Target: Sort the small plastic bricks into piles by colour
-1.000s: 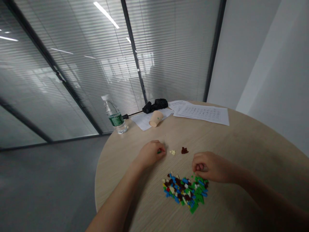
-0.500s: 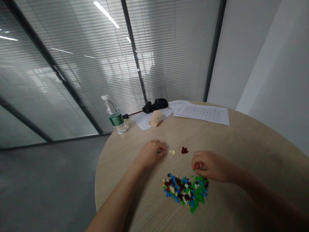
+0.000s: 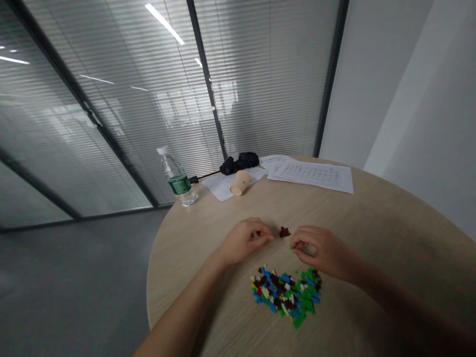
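Head cam here: the right-hand fingers are pinching together on a tiny green brick just above the mixed pile of plastic bricks, and the left hand is closing in with its fingers curled, can't tell if it's holding anything. Both are flanking a dark brown brick clump on the wooden counter, with a water bottle, paper cup and printed sheets sitting well back

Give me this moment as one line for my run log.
left hand: fingers curled | right hand: green brick at fingertips | brown bricks: between hands | mixed brick pile: below hands
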`<state>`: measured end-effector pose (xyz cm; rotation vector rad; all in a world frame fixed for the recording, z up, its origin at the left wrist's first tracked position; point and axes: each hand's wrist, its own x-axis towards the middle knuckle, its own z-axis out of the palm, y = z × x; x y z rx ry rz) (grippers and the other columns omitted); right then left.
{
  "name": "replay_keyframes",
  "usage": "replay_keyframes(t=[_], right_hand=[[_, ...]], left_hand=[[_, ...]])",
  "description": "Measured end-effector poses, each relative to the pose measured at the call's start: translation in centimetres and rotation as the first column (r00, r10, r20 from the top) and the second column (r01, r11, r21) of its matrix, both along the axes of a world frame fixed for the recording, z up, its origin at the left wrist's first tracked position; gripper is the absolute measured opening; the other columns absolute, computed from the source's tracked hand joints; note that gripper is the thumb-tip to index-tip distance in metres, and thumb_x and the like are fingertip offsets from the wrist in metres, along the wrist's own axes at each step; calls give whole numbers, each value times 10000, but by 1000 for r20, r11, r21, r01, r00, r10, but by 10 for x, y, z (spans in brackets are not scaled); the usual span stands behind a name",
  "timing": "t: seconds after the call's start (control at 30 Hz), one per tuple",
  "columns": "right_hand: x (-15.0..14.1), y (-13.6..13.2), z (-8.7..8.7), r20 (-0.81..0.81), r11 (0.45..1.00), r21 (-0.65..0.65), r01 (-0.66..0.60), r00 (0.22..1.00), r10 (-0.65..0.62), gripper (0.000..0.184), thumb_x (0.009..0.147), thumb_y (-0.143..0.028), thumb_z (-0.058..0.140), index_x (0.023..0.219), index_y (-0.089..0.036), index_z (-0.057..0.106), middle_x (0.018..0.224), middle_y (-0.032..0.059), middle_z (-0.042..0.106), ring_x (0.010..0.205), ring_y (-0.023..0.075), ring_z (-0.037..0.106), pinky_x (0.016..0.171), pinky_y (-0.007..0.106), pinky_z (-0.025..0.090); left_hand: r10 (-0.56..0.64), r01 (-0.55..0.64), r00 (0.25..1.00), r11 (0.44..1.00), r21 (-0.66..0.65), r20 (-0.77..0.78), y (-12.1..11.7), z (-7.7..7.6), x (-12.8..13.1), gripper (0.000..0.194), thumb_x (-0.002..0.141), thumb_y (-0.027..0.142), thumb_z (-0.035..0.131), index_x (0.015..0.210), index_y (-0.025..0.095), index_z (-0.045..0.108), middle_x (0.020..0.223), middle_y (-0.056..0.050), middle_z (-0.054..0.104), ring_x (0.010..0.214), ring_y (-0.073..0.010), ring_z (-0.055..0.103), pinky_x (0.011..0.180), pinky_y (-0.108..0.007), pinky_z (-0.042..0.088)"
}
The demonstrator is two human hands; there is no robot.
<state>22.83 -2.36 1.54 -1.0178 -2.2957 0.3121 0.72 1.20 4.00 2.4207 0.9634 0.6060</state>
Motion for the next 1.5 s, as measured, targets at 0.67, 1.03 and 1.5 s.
replay_keyframes(t=[0.67, 1.03, 1.5], right_hand=[[-9, -5, -6, -97, 1000, 1, 30, 995, -30, 60, 809, -170, 536, 766, -184, 576, 721, 25, 638, 669, 136, 585, 632, 237, 430], [-10, -5, -8, -93, 1000, 4, 29, 995, -29, 66, 808, -172, 547, 835, -180, 607, 764, 39, 660, 689, 138, 591, 645, 244, 439], [-11, -5, -5, -107, 997, 71, -8, 994, 16, 89, 833, -229, 539, 812, -189, 616, 721, 27, 635, 669, 134, 579, 625, 238, 432]], left_hand=[[-116, 121, 989, 992, -48, 96, -10, -5, 15, 92, 806, 217, 580, 761, 148, 621, 715, -7, 583, 701, -113, 507, 661, -217, 390], [-83, 93, 993, 989, -116, 86, -11, -5, 15, 104, 815, 203, 548, 770, 146, 622, 712, -1, 566, 692, -106, 509, 638, -208, 393], [-29, 77, 987, 949, -306, 158, -10, -13, 18, 187, 822, 276, 545, 765, 121, 632, 671, 10, 561, 610, -85, 436, 559, -195, 333]])
